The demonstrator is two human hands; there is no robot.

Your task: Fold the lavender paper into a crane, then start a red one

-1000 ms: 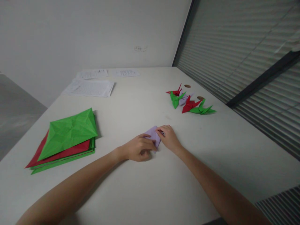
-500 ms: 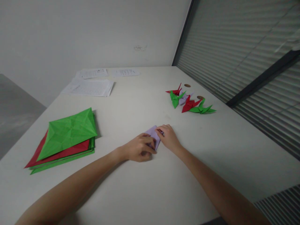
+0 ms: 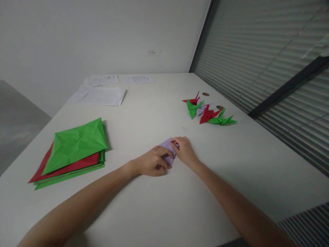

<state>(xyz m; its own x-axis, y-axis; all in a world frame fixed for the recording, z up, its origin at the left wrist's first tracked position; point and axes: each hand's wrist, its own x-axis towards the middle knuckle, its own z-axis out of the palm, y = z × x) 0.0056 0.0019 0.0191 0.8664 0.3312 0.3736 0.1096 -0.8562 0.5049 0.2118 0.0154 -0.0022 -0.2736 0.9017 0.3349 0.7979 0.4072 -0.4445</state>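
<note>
A small folded piece of lilac paper (image 3: 167,145) lies on the white table (image 3: 154,206) between my hands. My left hand (image 3: 151,163) rests on its near left side, fingers curled and pinching the paper against the table. My right hand (image 3: 185,151) presses its right edge with bent fingertips. Most of the paper is covered by my fingers.
A stack of green and red square sheets (image 3: 74,149) lies at the left. Several folded red, green and lilac paper cranes (image 3: 208,111) sit at the far right near the window blinds (image 3: 269,61). Printed white papers (image 3: 100,96) lie at the back.
My left fingers have crept a little forward over the lilac paper, covering more of it. The right hand has hardly moved.
</note>
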